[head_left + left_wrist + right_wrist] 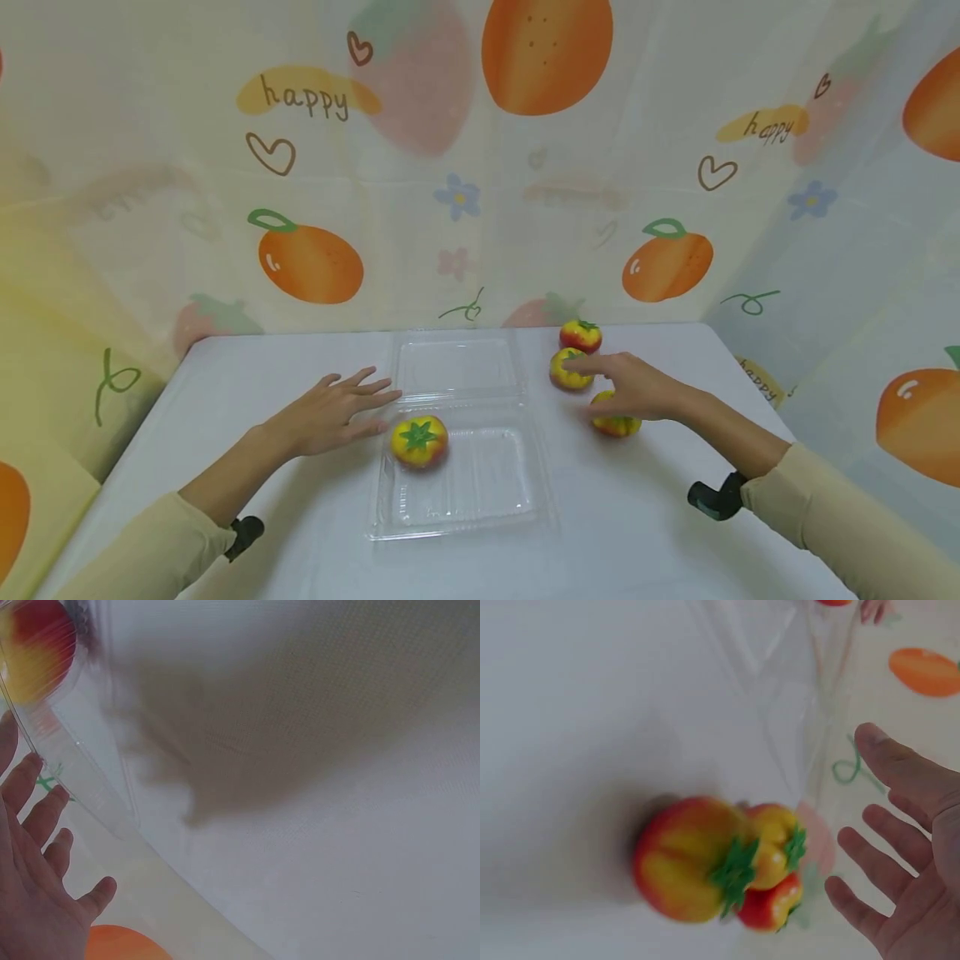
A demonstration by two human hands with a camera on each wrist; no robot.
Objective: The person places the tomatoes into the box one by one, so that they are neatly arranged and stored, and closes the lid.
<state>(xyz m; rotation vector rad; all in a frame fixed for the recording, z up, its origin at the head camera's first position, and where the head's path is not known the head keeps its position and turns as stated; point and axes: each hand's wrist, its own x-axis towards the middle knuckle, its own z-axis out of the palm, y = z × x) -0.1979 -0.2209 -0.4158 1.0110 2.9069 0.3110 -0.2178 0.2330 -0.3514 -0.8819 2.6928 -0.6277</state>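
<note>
A clear plastic clamshell box [465, 523] lies unfolded on the table, lid part to the back. One yellow-and-red tomato [418, 442] with a green star-shaped top sits in its left back area. Beside the box's left edge hovers my left hand [330, 417], fingers spread and holding nothing; whether it touches the rim I cannot tell. To the right of the box, my right hand [637, 387] is over a group of similar tomatoes, its fingers extended. The nearest tomato [618, 425] is partly hidden by that hand. Behind it are a yellow tomato [567, 375] and a redder one [581, 336].
A white-covered table [300, 533] bears everything. Fruit-printed cloth [420, 250] hangs behind it and at the sides. Each wrist carries a black camera mount, such as the one at the right sleeve [802, 500].
</note>
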